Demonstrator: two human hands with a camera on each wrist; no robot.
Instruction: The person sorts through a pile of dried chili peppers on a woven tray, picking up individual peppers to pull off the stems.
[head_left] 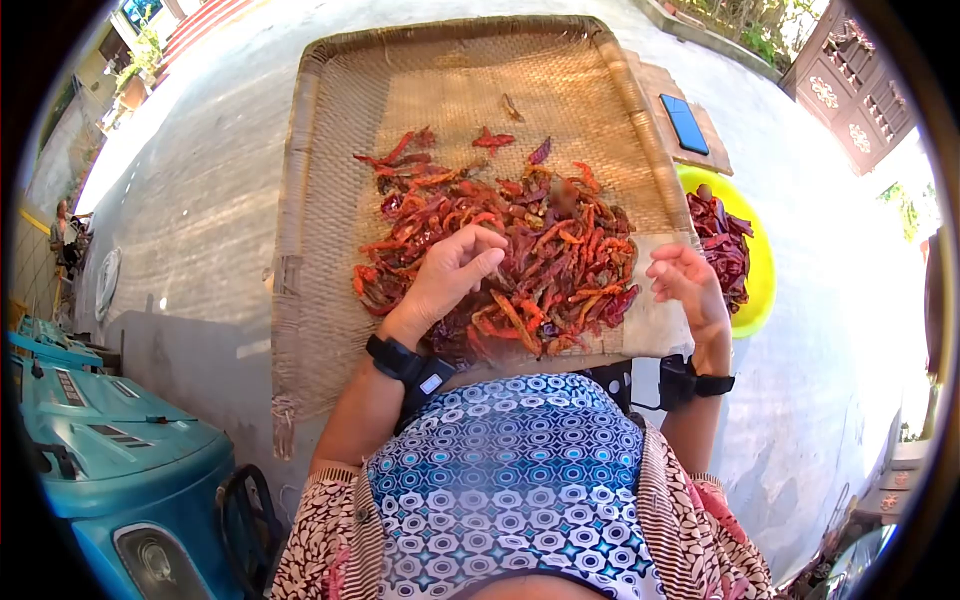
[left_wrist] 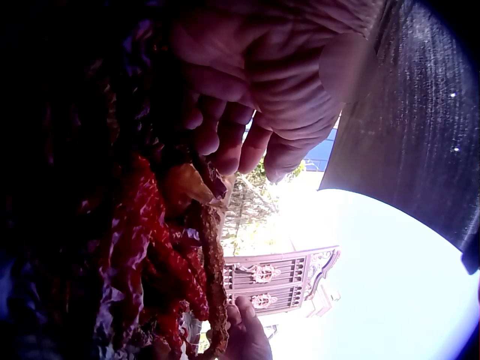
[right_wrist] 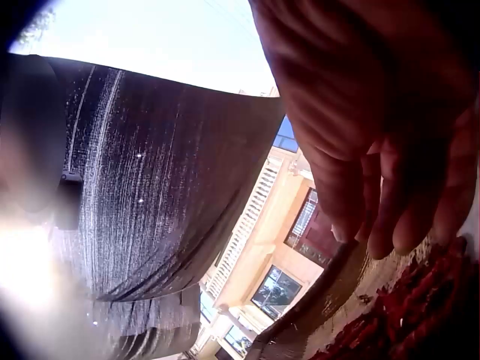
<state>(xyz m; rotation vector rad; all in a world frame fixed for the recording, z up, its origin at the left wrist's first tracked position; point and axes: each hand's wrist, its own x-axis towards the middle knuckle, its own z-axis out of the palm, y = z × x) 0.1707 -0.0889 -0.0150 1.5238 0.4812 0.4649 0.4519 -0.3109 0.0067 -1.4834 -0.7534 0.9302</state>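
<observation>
Dried red chili peppers (head_left: 575, 240) lie heaped on a large woven bamboo tray (head_left: 325, 190) in front of the person. Over the left part of the heap is the left hand (head_left: 445, 280), its thumb and forefinger apart. The left wrist view shows that hand's loosely bent fingers (left_wrist: 225, 142) close above the chilies (left_wrist: 161, 247), with nothing gripped. By the tray's near right side, beyond the heap's edge, the right hand (head_left: 692, 290) is raised with relaxed fingers. Nothing shows between those fingers (right_wrist: 382, 232) in the right wrist view.
Right of the tray stands a yellow basin (head_left: 762, 270) holding darker red chilies (head_left: 722, 240). Behind it, a blue phone (head_left: 684, 124) lies on a flat board (head_left: 655, 85). A teal vehicle (head_left: 140, 440) stands at the near left on the concrete ground (head_left: 190, 250).
</observation>
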